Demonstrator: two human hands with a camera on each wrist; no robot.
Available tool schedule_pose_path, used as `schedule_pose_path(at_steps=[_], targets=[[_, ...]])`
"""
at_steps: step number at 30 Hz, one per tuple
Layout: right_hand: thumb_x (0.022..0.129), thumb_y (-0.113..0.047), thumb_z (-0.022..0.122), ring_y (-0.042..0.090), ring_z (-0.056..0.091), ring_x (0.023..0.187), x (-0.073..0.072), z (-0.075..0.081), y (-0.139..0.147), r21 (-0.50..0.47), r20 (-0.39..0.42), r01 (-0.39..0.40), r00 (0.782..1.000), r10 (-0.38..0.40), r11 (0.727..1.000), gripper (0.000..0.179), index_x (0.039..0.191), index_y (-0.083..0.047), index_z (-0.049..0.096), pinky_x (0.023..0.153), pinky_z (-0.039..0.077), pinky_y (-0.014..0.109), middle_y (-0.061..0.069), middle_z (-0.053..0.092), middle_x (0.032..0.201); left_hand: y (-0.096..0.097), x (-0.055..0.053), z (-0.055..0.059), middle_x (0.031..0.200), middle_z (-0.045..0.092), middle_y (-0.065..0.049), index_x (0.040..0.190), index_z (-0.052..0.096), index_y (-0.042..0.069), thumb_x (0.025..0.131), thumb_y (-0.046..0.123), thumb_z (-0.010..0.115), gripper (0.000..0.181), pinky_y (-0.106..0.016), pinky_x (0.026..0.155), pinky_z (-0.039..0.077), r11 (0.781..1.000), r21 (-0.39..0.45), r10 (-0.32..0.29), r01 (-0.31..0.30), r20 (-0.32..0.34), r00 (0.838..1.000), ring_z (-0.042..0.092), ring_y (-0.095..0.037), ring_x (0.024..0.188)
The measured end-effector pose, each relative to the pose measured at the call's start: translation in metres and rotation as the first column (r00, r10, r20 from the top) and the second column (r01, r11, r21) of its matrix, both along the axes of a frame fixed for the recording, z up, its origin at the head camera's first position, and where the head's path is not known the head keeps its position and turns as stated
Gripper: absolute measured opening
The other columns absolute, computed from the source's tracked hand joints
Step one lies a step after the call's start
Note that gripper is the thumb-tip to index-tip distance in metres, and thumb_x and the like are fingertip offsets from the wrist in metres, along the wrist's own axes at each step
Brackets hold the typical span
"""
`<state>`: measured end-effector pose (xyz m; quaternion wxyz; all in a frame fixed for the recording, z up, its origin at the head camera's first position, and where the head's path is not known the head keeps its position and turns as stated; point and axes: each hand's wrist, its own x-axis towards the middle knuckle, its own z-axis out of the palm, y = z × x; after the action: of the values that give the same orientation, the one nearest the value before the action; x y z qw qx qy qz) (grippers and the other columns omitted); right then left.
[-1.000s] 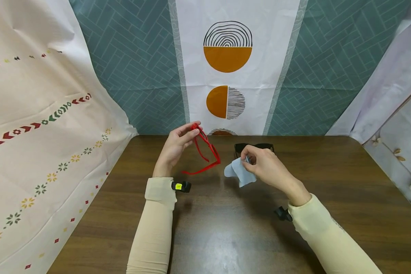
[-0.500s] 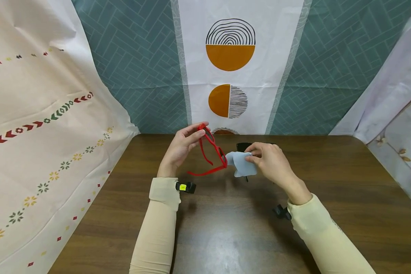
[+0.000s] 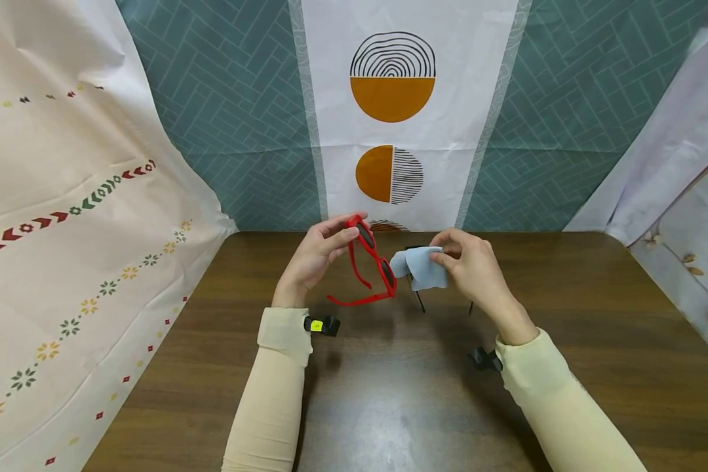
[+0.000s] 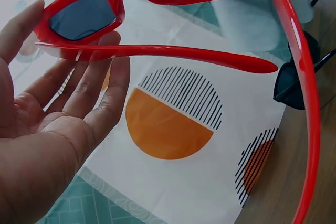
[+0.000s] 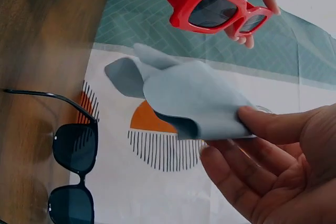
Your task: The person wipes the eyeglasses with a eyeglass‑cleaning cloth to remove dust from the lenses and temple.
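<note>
Left hand (image 3: 314, 257) and right hand (image 3: 472, 265) aloft

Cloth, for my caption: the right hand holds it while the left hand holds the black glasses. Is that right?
Not quite: the left hand holds the red glasses, as the left wrist view shows. The right hand does hold the cloth.

I am holding red sunglasses (image 3: 377, 255) with dark lenses (image 5: 212, 11) and a plain light-blue cloth (image 3: 427, 267); I am wearing cream sleeves (image 3: 271, 393). Black sunglasses (image 5: 76, 148) are contrasting with the brown wood-grain table (image 3: 366, 380). Far off, teal herringbone fabric (image 3: 236, 98) is flanking a white panel (image 3: 460, 98) of orange, black-lined circles (image 3: 392, 99).
</note>
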<state>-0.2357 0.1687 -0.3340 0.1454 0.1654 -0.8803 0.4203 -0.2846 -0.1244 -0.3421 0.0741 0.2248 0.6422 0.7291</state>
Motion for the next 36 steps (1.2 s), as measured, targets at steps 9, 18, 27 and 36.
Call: schedule_pose_path(at_steps=[9, 18, 27, 36], targets=[[0.097, -0.008, 0.074, 0.036, 0.074, 0.1, -0.002, 0.01, 0.007, 0.017, 0.05, 0.035, 0.998, -0.036, 0.999, 0.022, 0.115, 0.003, 0.069, 0.076, 0.054, 0.041, 0.02, 0.077, 0.103, 0.011, 0.008, 0.005, 0.139, 0.061, -0.025, 0.143, 0.062, 0.004, 0.101, 0.016, 0.066, 0.044, -0.045, 0.12, 0.037, 0.997, -0.025, -0.07, 0.07, -0.022, 0.997, 0.058, -0.029, 0.13], [0.097, -0.009, 0.075, 0.035, 0.074, 0.097, 0.004, 0.019, 0.008, -0.102, -0.045, 0.094, 0.994, -0.099, 0.99, 0.017, 0.108, 0.003, 0.072, 0.072, 0.05, 0.024, 0.019, 0.078, 0.095, 0.018, 0.015, 0.012, 0.138, 0.064, -0.021, 0.146, 0.058, 0.002, 0.101, 0.018, 0.067, 0.049, -0.045, 0.114, 0.044, 0.979, -0.095, -0.188, 0.18, -0.085, 0.978, 0.06, -0.031, 0.126], [0.097, -0.011, 0.075, 0.027, 0.07, 0.088, 0.011, 0.023, 0.003, -0.167, -0.086, 0.082, 0.992, -0.097, 0.983, 0.02, 0.11, 0.004, 0.076, 0.067, 0.047, 0.015, 0.018, 0.078, 0.091, 0.027, 0.023, 0.018, 0.134, 0.066, -0.013, 0.144, 0.061, 0.008, 0.101, 0.02, 0.067, 0.046, -0.043, 0.107, 0.05, 0.963, -0.157, -0.236, 0.218, -0.105, 0.966, 0.064, -0.033, 0.119], [0.096, -0.011, 0.076, 0.016, 0.061, 0.07, 0.023, 0.028, -0.001, -0.218, -0.123, 0.032, 0.991, -0.06, 0.975, 0.013, 0.104, 0.0, 0.077, 0.06, 0.046, 0.018, 0.013, 0.076, 0.083, 0.037, 0.028, 0.02, 0.134, 0.067, -0.014, 0.146, 0.059, 0.005, 0.102, 0.027, 0.067, 0.05, -0.044, 0.11, 0.048, 0.961, -0.17, -0.238, 0.219, -0.101, 0.966, 0.063, -0.031, 0.123]])
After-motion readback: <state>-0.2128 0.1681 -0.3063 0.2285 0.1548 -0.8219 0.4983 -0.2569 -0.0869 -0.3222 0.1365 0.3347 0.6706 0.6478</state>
